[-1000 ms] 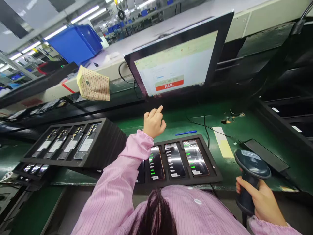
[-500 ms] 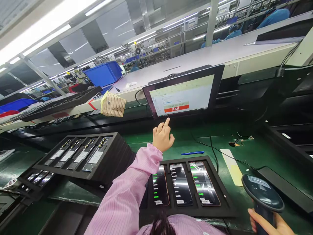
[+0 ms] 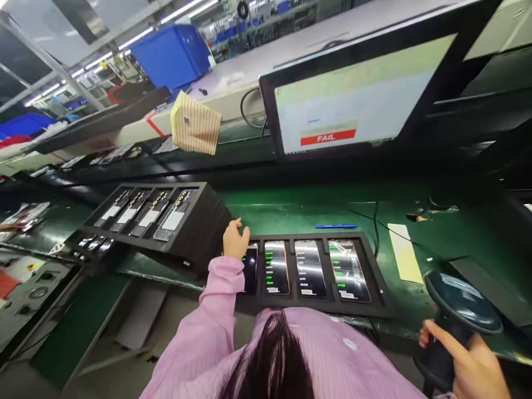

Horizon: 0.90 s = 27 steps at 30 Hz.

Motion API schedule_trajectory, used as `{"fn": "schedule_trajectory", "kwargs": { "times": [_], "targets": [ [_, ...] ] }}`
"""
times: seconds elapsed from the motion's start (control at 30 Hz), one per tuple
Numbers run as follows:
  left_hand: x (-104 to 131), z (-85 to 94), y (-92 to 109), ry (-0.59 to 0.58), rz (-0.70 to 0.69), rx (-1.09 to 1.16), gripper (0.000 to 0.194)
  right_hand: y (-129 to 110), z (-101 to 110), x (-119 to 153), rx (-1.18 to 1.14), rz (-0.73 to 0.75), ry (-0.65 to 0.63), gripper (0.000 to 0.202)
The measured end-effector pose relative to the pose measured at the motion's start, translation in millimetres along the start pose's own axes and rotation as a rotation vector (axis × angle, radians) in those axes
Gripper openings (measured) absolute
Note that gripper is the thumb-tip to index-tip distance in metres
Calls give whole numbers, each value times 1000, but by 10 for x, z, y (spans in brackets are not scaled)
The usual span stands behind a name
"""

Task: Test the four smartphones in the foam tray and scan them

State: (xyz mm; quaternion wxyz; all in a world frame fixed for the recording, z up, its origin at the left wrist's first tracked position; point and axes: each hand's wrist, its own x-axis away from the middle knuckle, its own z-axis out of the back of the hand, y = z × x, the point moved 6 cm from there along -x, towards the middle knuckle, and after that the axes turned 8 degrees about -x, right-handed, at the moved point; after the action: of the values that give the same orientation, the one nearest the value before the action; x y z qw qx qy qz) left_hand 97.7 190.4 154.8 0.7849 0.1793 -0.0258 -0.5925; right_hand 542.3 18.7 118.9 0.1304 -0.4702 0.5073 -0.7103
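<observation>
My left hand [image 3: 235,239] hovers at the left end of a black foam tray [image 3: 260,302], fingers loosely bent, thumb apart, nothing in it. Beside it a dark phone [image 3: 250,271] is partly covered by my wrist and sleeve. Further right in that tray lie a phone with green text lines [image 3: 276,269], one with white lines [image 3: 310,269] and another with green lines [image 3: 349,271]. At the lower right, my right hand [image 3: 469,360] grips the handle of a dark barcode scanner [image 3: 461,302]. A monitor [image 3: 349,100] ahead reads FAIL on a red bar.
Stacked black trays [image 3: 211,227] at left carry opened phones. A blue pen [image 3: 336,226], a pale paper strip [image 3: 404,252] and cables lie on the green bench [image 3: 274,213]. Over the shelf edge hangs a yellowish card [image 3: 196,124]; a blue bin [image 3: 170,55] stands behind it.
My left hand has come down and left from below the monitor to the tray's left end, its index finger no longer stretched out. The view has tilted down. The scanner stays in my right hand.
</observation>
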Motion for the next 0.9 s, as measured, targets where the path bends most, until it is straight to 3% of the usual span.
{"fn": "schedule_trajectory", "kwargs": {
  "times": [0.1, 0.17, 0.27, 0.4, 0.47, 0.53, 0.67, 0.73, 0.83, 0.9],
  "targets": [
    [622, -214, -951, -239, 326, -49, 28, 0, -110, 88, -62, -129, -46, 61],
    [989, -262, -1345, -276, 446, -91, 28, -28, -218, 129, -36, -158, -95, 63],
    [1309, -328, -1593, -299, 502, -95, 30, -56, -397, 149, 49, -154, -153, 63],
    [1416, -429, -1555, -342, 449, -50, 28, -8, -619, 134, 151, -176, -190, 64],
    [1377, -413, -1433, -308, 403, -58, 28, 21, -714, 135, 190, -171, -228, 61],
    [1241, -333, -1175, -203, 277, -65, 29, 52, -776, 147, 210, -161, -265, 56],
    [749, -130, -243, 22, -163, 8, 29, 115, -759, 166, 181, -129, -271, 51],
    [459, -40, 269, 108, -319, -3, 34, 128, -693, 163, 149, -108, -240, 52],
    [69, 61, 960, 180, -484, -30, 43, 113, -579, 165, 111, -80, -202, 49],
    [-130, 112, 1293, 208, -503, -52, 49, 80, -493, 169, 120, -38, -162, 45]
  ]
}}
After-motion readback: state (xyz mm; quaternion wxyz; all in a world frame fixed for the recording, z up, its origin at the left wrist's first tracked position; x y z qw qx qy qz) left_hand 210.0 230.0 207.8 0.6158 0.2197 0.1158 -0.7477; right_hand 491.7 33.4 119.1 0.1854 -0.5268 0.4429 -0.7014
